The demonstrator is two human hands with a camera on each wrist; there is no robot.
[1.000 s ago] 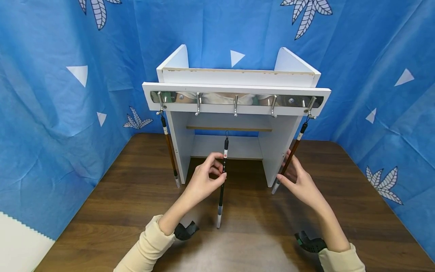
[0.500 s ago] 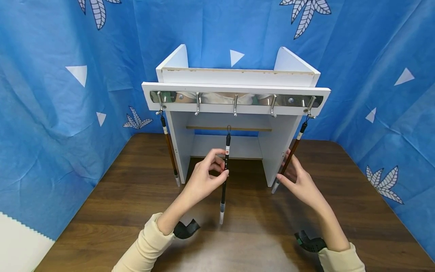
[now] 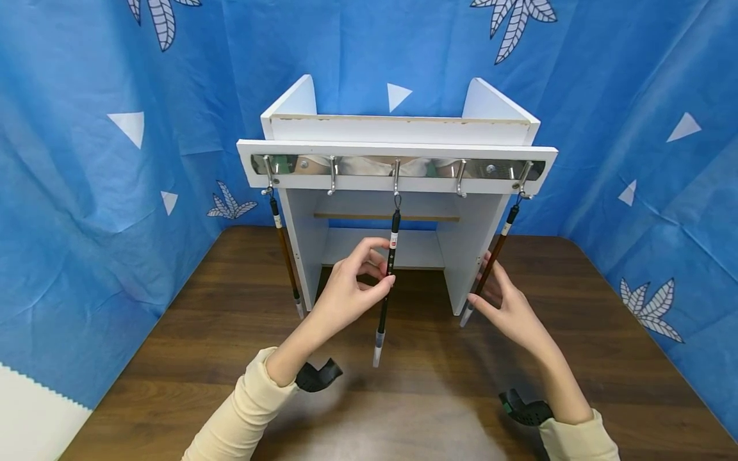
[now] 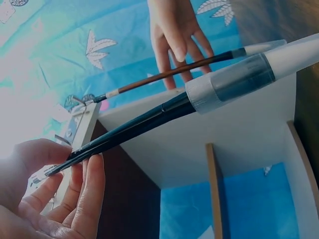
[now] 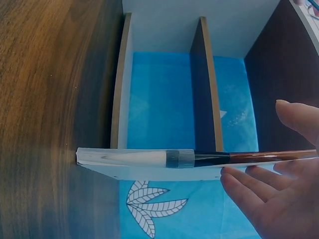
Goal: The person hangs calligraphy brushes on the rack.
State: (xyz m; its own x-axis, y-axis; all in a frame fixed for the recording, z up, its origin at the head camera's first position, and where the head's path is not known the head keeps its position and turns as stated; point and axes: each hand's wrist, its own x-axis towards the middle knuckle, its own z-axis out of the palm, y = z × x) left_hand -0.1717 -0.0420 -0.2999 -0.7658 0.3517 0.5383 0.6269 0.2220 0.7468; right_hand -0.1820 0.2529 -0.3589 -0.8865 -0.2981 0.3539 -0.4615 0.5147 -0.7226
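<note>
My left hand point(image 3: 352, 285) pinches a black calligraphy brush point(image 3: 394, 224) by its handle, the capped tip pointing down. Its hanging loop point(image 3: 398, 200) is right at the tip of the middle hook point(image 3: 396, 176). In the left wrist view the brush's clear cap point(image 4: 244, 77) fills the near side. By its loop, a brown calligraphy brush point(image 3: 498, 246) hangs from the far-right hook point(image 3: 525, 178). Around that brush my right hand point(image 3: 510, 314) stays relaxed; the right wrist view shows the thumb apart and the fingers point(image 5: 244, 186) close beside the handle.
Another brown brush point(image 3: 284, 250) hangs from the far-left hook point(image 3: 268, 173). The hooks sit on a white rail point(image 3: 323, 148) fronting a white shelf unit point(image 3: 403, 131). Beneath is a brown wooden table point(image 3: 219, 320), with a blue patterned cloth point(image 3: 115, 243) around it.
My left hand has raised the black brush and moved slightly right, bringing its loop up from below the rail to the middle hook. The right hand has stayed about the same.
</note>
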